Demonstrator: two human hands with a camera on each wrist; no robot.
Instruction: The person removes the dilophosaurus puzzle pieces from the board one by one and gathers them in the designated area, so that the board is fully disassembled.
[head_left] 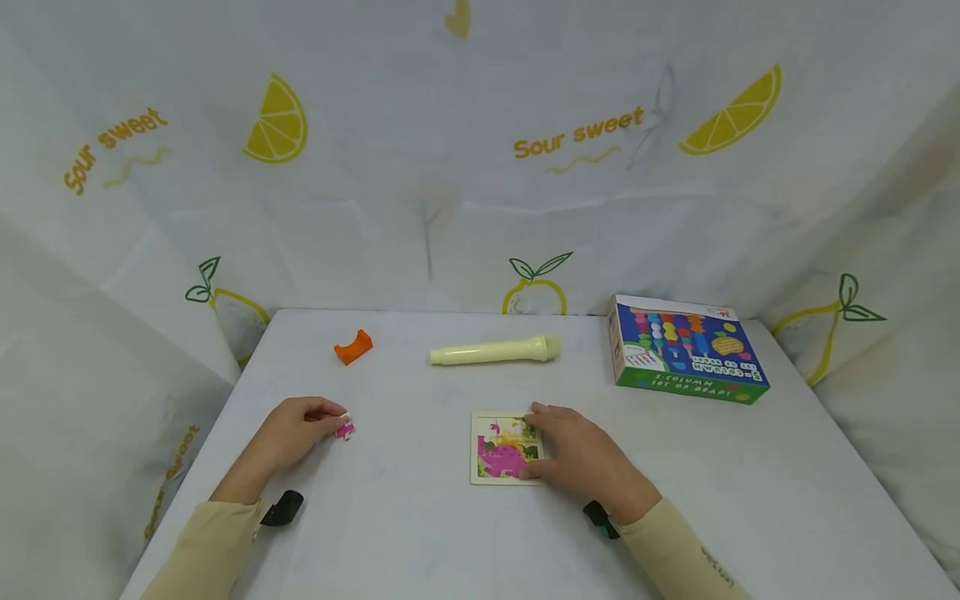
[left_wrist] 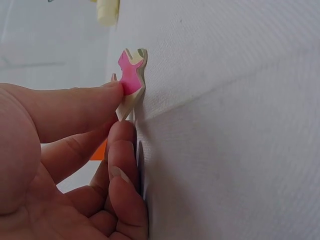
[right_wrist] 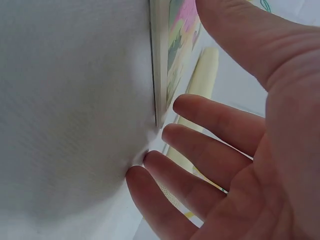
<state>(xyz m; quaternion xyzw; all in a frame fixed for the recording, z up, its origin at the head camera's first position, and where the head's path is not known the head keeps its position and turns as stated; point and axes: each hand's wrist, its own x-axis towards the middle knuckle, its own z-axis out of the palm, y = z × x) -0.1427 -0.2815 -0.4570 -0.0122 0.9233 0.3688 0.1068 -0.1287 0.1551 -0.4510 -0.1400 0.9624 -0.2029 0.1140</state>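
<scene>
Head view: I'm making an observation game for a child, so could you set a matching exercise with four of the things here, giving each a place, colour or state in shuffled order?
Things
1. puzzle piece
2. square puzzle
3. toy microphone
4. box

Descriptions
A. plain pale yellow, lying on its side
B. blue and green, farthest right of the four
C. pinched by the left hand
D. partly covered by the right hand in this view

Right pairs: 1-C, 2-D, 3-A, 4-B

Pink-and-cream puzzle piece [left_wrist: 131,79], pink-dinosaur puzzle [head_left: 501,457], pale yellow microphone [head_left: 491,351], orange block [head_left: 356,348], blue-and-green box [head_left: 686,346], lemon-patterned white cloth [head_left: 360,242]
</scene>
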